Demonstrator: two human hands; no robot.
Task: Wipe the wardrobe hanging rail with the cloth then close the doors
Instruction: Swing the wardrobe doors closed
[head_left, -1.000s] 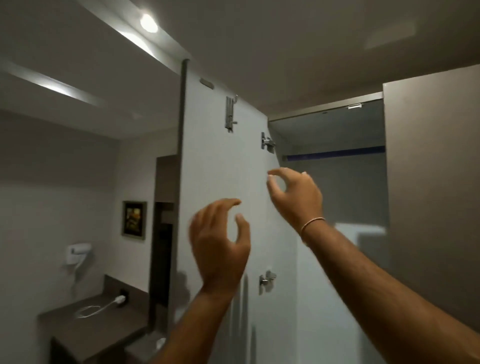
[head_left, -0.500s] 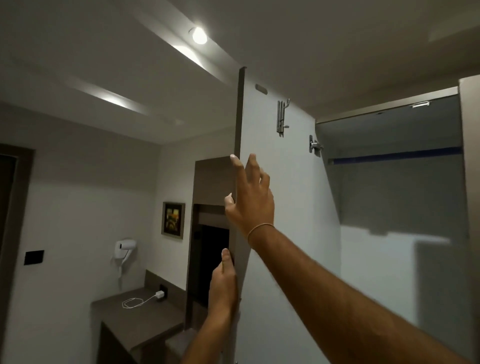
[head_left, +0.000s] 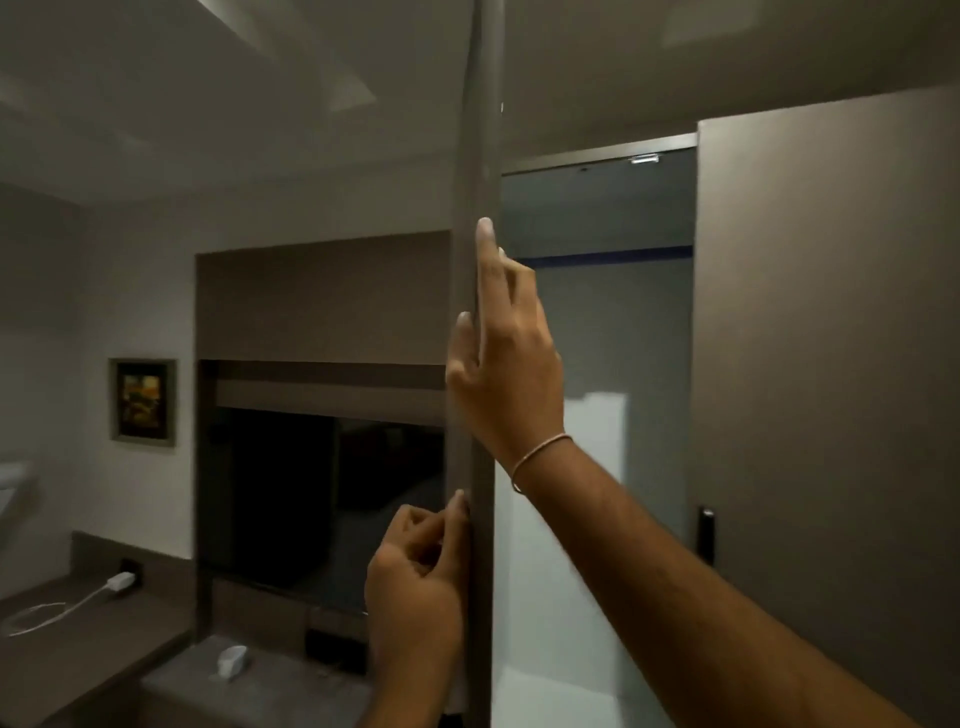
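Observation:
The left wardrobe door (head_left: 480, 156) stands edge-on to me, a thin brown vertical strip in the middle of the view. My right hand (head_left: 506, 358) grips that edge high up, fingers wrapped behind it and thumb on the near side. My left hand (head_left: 421, 577) holds the same edge lower down, thumb against it. Inside the wardrobe the blue hanging rail (head_left: 613, 254) runs across near the top. The right door (head_left: 826, 338) is at the right with a dark handle (head_left: 705, 535). No cloth is in view.
A dark TV screen (head_left: 322, 499) sits in a brown wall unit (head_left: 322, 296) to the left. A framed picture (head_left: 143, 400) hangs on the wall. A white charger and cable (head_left: 78, 597) lie on the brown desk (head_left: 104, 649); a small white object (head_left: 231, 662) lies on a lower ledge.
Both hands reached from open air to the left door's edge and took hold of it. The door has swung so that only its edge faces me, hiding its inner face and hooks.

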